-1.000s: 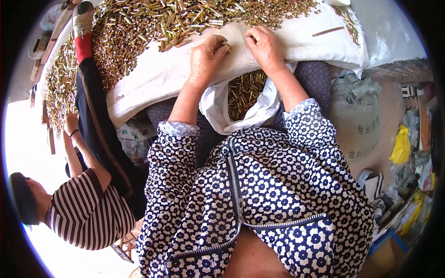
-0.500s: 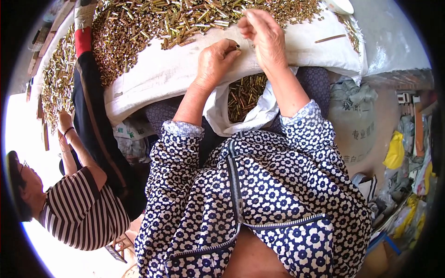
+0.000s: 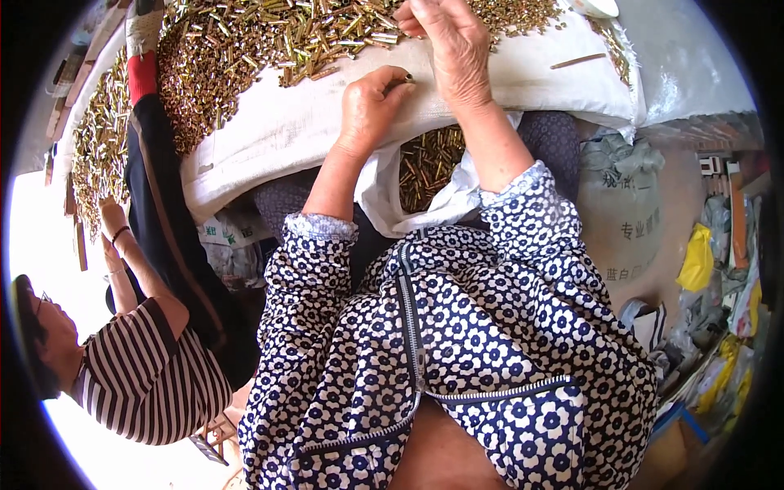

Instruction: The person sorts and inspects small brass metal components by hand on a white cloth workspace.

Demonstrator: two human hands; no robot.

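A heap of small brass-coloured metal tubes (image 3: 302,41) lies on a white woven cloth (image 3: 318,102) in front of me. My left hand (image 3: 371,106) rests at the cloth's near side, its thumb and forefinger closed on a small metal tube (image 3: 408,78) whose dark end peeks out. My right hand (image 3: 457,57) reaches over the near edge of the heap, fingers bent and loosely apart, with no tube visible in them. Below my wrists, on my lap, a white bag (image 3: 376,192) gapes around more tubes (image 3: 429,167).
A thin brown stick (image 3: 577,60) lies on the cloth at right, with a white bowl (image 3: 600,6) beyond. Another person in a striped shirt (image 3: 147,367) works at the left, near a second heap (image 3: 94,163). Plastic bags (image 3: 694,257) and sacks (image 3: 621,220) crowd the right side.
My right hand has moved away from my left, up and to the left toward the heap. The left hand has shifted slightly left, still pinching the tube.
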